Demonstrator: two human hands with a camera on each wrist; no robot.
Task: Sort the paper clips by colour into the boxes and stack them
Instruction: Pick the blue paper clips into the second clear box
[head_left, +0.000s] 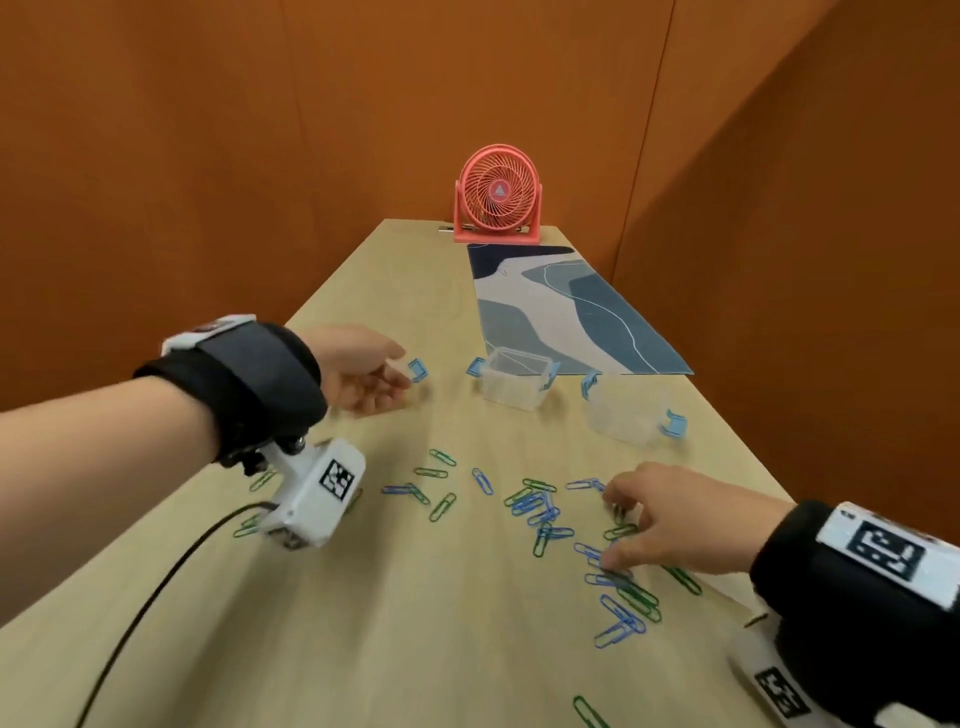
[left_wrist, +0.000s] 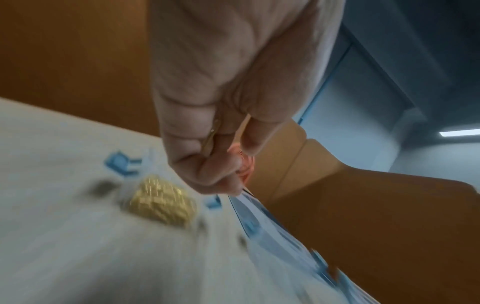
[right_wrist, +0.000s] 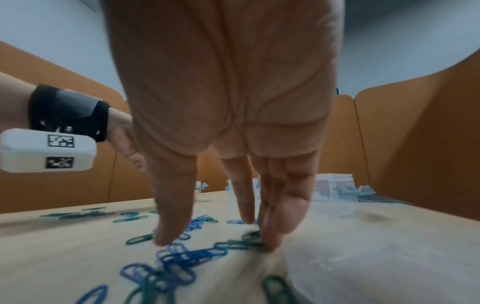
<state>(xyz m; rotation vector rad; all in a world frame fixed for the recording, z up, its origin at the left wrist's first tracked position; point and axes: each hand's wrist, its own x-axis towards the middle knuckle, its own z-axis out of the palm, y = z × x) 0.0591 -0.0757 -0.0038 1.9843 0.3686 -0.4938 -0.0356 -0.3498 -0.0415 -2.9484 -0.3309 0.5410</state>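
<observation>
Mostly the blue and green paper clips (head_left: 540, 506) lie scattered toward the table's (head_left: 395, 623) near right edge, directly under the right hand's (head_left: 670, 519) spread, empty fingertips, while the left hand (head_left: 363, 371), loosely curled and empty, reaches toward the far clear boxes (head_left: 514, 384).

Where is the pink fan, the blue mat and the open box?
pink fan (head_left: 497, 193): head view, middle of its round grille.
blue mat (head_left: 597, 317): head view, its dark blue patch.
open box (head_left: 514, 384): head view, its clear front wall.

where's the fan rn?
In the head view, the pink fan stands upright at the table's far end, just beyond the blue patterned mat, right of centre.
</observation>
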